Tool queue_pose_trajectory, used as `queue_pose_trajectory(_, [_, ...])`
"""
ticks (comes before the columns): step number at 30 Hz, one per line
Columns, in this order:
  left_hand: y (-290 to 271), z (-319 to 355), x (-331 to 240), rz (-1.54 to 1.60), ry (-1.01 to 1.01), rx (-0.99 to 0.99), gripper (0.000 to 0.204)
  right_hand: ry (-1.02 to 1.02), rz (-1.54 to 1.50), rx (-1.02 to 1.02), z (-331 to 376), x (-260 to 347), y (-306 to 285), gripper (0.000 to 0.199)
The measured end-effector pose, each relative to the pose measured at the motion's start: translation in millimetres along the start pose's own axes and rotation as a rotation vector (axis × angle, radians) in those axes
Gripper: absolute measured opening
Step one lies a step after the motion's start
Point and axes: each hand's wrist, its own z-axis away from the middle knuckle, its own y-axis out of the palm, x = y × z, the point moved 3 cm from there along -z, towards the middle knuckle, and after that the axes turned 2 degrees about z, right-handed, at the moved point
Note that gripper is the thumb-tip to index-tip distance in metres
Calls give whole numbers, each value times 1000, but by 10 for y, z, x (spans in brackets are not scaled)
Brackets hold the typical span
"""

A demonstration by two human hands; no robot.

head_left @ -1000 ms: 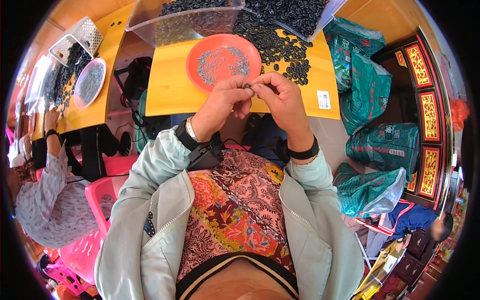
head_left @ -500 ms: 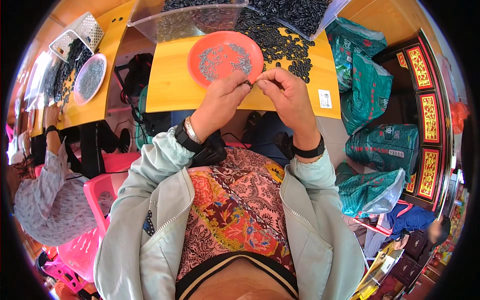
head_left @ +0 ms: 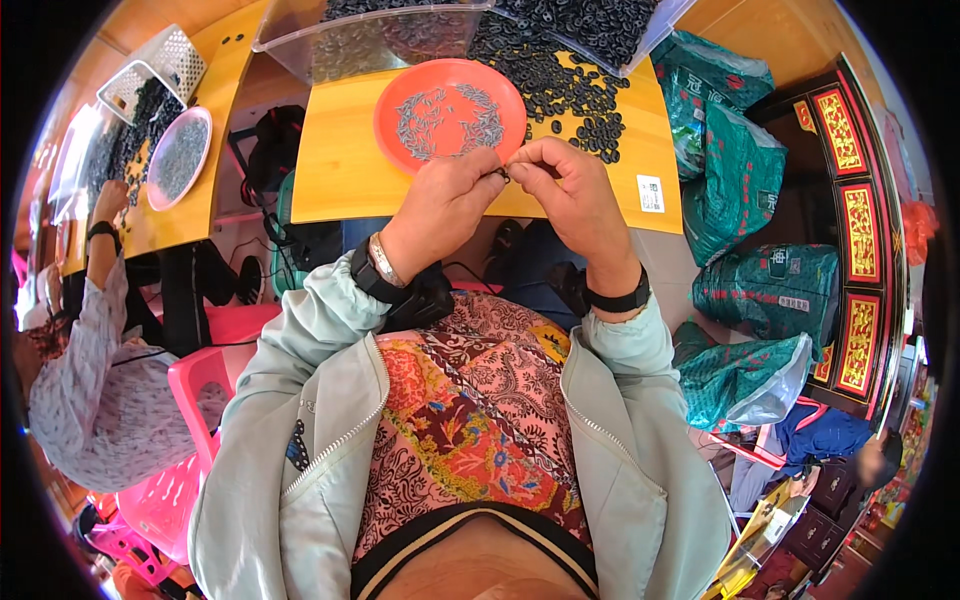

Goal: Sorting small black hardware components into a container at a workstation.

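My left hand [head_left: 445, 200] is closed, pinching a small black oval piece [head_left: 503, 174] between thumb and fingertips. Tip to tip with it, my right hand [head_left: 578, 200] is closed too, thumb against forefinger at the edge of that piece. Whatever sits in the right pinch is hidden or too small to name. Just beyond both hands lies an orange-red round plate [head_left: 449, 78] with many slim grey metal-looking pieces [head_left: 422, 122]. Right of the plate, loose black oval pieces [head_left: 550, 95] are heaped on the yellow table [head_left: 335, 165].
Clear plastic bins [head_left: 295, 60] of black pieces stand at the back. Green sacks [head_left: 765, 290] line the right side. At left, another person's hand [head_left: 112, 200] rests by a pale bowl [head_left: 180, 160] and a white basket [head_left: 180, 65] on another table.
My hands stay together in nearly the same place, and less of the black piece shows between them. The other person's hand at left has moved farther onto their table.
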Motion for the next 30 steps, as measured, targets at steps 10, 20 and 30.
queue_pose_trajectory(10, [2,14,-5,-3,-3,-6,11,-3,25,12,12,-9,18,10])
queue_pose_trajectory(20, [40,67,-10,-31,60,-19,9,2,97,-89,74,-47,146,9])
queue_pose_trajectory(30, [108,79,222,52,-27,-6,11,139,-151,-88,80,-279,173,13])
